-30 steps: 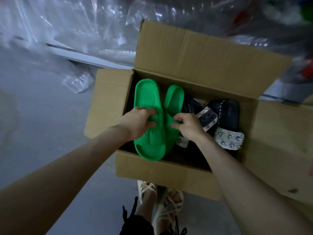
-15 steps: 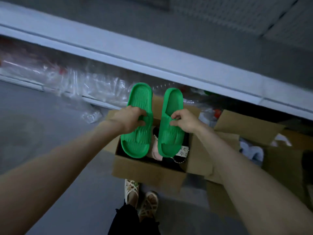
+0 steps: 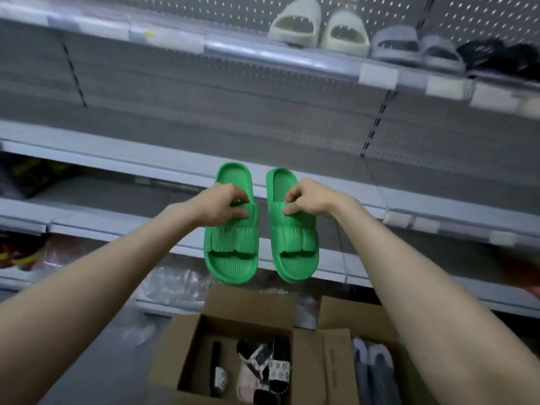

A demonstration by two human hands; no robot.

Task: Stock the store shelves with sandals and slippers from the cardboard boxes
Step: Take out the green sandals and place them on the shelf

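I hold a pair of green slippers in the air in front of the shelves, toes hanging down. My left hand (image 3: 219,204) pinches the ribbed strap of the left green slipper (image 3: 232,247). The strap of the right green slipper (image 3: 295,244) is pinched by my right hand (image 3: 309,200). Below them the open cardboard box (image 3: 178,352) stands on the floor with several dark, white and pink sandals (image 3: 263,366) inside. The grey middle shelf (image 3: 122,159) runs just behind the slippers.
The top shelf (image 3: 292,58) carries cream slippers (image 3: 318,24), grey slippers (image 3: 415,46) and black ones (image 3: 502,57) at the right. A second open box (image 3: 336,355) with pale footwear stands right of the first. Plastic-wrapped goods (image 3: 175,285) lie on the lowest shelf.
Both hands lifted the green slippers out of the box and up to shelf height, spreading them apart. My view rose from the box to the shelves.
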